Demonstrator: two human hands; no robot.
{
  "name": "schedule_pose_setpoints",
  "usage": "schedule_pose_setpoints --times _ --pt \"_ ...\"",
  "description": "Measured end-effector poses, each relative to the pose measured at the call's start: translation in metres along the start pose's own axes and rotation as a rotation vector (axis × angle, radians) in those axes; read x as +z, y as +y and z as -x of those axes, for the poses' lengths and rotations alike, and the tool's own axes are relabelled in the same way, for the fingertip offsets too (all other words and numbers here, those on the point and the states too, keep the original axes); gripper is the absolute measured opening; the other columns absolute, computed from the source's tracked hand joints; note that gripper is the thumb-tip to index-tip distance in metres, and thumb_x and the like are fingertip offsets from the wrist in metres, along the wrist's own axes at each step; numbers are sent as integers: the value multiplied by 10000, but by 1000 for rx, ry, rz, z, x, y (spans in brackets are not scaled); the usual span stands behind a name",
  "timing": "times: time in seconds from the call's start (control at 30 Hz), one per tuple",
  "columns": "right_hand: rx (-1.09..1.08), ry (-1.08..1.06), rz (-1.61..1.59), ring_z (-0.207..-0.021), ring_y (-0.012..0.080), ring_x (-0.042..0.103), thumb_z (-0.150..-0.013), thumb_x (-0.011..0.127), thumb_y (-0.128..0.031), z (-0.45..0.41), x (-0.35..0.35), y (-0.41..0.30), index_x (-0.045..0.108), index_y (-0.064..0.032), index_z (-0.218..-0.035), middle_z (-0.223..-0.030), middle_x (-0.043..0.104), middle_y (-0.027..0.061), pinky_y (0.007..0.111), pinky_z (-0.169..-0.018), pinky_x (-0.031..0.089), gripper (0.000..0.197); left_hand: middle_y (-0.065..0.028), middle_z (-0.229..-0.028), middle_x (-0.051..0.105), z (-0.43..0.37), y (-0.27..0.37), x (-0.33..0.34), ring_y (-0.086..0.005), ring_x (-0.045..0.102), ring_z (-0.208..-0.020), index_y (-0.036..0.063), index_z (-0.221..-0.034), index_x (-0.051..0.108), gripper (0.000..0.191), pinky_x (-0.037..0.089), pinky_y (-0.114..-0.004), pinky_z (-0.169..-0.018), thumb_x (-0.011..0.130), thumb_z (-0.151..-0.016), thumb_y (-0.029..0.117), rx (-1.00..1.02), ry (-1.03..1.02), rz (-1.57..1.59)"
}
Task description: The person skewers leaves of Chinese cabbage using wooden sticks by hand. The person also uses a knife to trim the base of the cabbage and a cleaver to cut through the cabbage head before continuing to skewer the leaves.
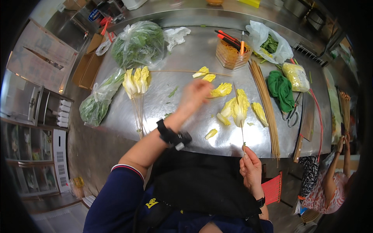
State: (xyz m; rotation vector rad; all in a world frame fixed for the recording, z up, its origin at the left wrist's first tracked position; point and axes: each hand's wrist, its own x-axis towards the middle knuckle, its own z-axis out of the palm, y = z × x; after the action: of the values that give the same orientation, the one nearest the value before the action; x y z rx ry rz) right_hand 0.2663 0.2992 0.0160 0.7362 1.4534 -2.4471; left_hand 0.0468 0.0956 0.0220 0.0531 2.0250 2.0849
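My right hand (250,164) pinches the lower end of a bamboo skewer (242,135) at the table's front edge. A yellow napa cabbage leaf (240,109) is on that skewer, whose tip rises past the leaf's upper part. Blurred by motion, my left hand (195,92) is over the table beside a loose cabbage leaf (222,90); whether its fingers hold anything is unclear. More small leaves lie around, one of them a yellow leaf (260,114) to the right. At the left, finished-looking skewers carry several cabbage leaves (136,81).
A bundle of bamboo skewers (263,107) lies right of the leaves. Beyond it are a green cloth (281,91), scissors (292,115) and a cleaver (306,122). Bagged greens (138,43) and a plastic tub (234,55) stand farther back. Another person (329,186) is at the right.
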Motion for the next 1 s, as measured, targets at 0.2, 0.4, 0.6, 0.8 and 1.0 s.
schedule_pose_setpoints --times 0.2,0.4,0.6,0.8,1.0 --pt "9 3 -25 -450 18 312 -900 511 -122 0 -6 3 521 -65 -1198 -648 503 0 157 -392 223 304 -120 -919 578 -78 -29 -33 -314 552 -863 49 -881 625 165 444 -379 -744 594 -751 146 366 99 -1119" --pt "18 -44 -2 -441 14 298 -906 499 -130 1 -2 -1 519 -63 -1199 -646 512 8 161 -387 214 302 -76 -762 607 -94 -27 -40 -261 582 -698 48 -864 598 165 464 -355 -641 600 -760 177 248 117 -1168" --pt "-7 -86 110 -486 27 378 -900 507 -116 -2 5 1 527 -43 -1190 -688 555 20 158 -415 264 300 12 -744 588 -27 21 -43 -69 532 -641 50 -850 587 96 459 -225 -591 594 -819 141 -210 -76 0" --pt "-107 -138 229 -469 27 355 -877 540 -97 3 11 7 535 -25 -1176 -690 574 30 159 -413 255 307 -36 -811 611 25 32 -34 -130 603 -752 23 -904 579 93 513 -262 -744 564 -855 101 -199 -63 469" --pt "-112 -162 282 -522 20 393 -870 544 -72 11 16 7 559 -20 -1152 -718 580 19 163 -460 310 287 -64 -867 629 40 33 -36 -153 618 -794 16 -951 583 168 511 -279 -766 585 -856 155 -125 -50 468"
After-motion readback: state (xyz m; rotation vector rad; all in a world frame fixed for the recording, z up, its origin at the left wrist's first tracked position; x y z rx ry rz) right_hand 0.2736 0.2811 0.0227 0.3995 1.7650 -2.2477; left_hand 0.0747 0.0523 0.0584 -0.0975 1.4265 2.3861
